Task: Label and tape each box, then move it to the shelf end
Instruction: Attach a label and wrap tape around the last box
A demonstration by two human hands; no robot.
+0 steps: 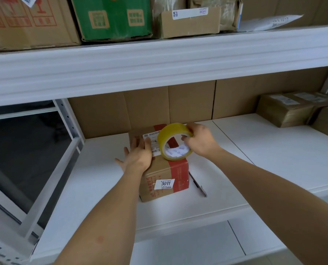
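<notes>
The left hand (138, 154) pressed flat, fingers straight, on the labelled cardboard box (164, 175); the right hand (199, 140) gripped the yellow tape roll (173, 141).

Soft, even, cool light falls over my work from above and in front, bright on the white shelf (273, 146). Shadows are faint: a dim band lies under the upper shelf (159, 66). No harsh glare. The wide lens bows the shelf edges toward the corners, and everything looks slightly soft.
</notes>
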